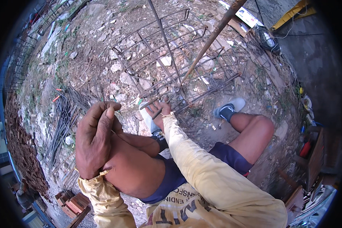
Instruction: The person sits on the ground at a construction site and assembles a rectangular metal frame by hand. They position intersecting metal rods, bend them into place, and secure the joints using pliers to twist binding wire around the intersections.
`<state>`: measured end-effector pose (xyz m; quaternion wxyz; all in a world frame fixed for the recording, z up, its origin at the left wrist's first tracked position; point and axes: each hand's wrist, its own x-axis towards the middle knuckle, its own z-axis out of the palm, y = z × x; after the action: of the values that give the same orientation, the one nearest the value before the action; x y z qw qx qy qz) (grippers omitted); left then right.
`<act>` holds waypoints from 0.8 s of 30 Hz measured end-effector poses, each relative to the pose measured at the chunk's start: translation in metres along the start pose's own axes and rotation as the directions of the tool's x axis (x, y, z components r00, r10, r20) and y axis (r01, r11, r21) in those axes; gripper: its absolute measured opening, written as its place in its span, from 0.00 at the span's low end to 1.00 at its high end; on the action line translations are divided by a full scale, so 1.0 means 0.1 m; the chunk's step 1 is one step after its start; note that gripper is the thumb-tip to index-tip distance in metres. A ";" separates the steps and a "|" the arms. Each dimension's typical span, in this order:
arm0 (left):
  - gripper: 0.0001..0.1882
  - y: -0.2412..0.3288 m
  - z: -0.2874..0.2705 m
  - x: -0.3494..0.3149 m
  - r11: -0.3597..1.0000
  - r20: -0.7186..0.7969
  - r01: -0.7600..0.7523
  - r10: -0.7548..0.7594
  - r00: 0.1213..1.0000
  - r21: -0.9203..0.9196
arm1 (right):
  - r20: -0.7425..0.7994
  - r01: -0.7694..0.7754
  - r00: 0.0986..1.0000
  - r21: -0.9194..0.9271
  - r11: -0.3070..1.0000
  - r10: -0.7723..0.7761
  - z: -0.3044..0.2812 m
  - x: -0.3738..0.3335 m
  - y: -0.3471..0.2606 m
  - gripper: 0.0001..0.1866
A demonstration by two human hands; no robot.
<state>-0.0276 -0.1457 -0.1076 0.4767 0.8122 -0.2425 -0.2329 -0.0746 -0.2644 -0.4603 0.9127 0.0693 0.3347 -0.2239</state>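
Note:
My left hand (pixel 95 138) is raised at the left above my bare knee, thumb pressed against the curled fingers. Whatever it pinches, if anything, is too small to make out. Farther forward, between my lower legs, my right hand (pixel 160 109) is turned palm up, fingers partly curled around a dark metal hand tool (pixel 157 114) with two short handle-like bars. The tool's far end is hard to tell from the rods behind it. Just beyond this hand lies a cage of tied steel reinforcing bars (pixel 212 89), its near end close to my fingers.
A thick rusty bar (pixel 211 41) and a thinner dark rod (pixel 164 36) slant up from the cage. Loose dark rods (pixel 60 123) lie at the left, bricks (pixel 75 203) at lower left. Coiled cable (pixel 265 38) sits at upper right. Stones litter the ground.

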 end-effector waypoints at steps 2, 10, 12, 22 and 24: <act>0.14 0.01 0.01 0.00 1.000 0.001 0.002 -0.002 1.000 -0.002 | -0.107 0.054 0.993 -0.018 0.998 -0.056 0.08 0.09 0.09 0.14; 0.15 0.01 -0.01 0.01 0.998 0.014 0.046 -0.045 0.999 -0.041 | -0.217 0.090 0.974 0.139 0.986 -0.059 0.30 0.25 0.18 0.03; 0.15 0.01 0.01 0.02 0.999 -0.003 0.034 -0.034 0.999 -0.013 | -0.160 0.000 0.987 0.141 0.990 0.023 0.22 0.40 0.13 0.10; 0.15 -0.01 0.04 0.04 0.999 0.009 0.037 -0.037 0.999 -0.016 | -0.089 -0.103 0.991 -0.085 0.991 0.096 -0.02 0.17 -0.12 0.19; 0.15 0.00 0.06 0.05 0.999 0.015 0.031 -0.031 0.999 -0.011 | -0.107 -0.150 0.986 -0.209 0.966 0.130 -0.13 0.08 -0.28 0.19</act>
<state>-0.0276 -0.1526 -0.1115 0.4758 0.8114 -0.2322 -0.2475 -0.0892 -0.2884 -0.4747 0.9119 0.0034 0.3931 -0.1177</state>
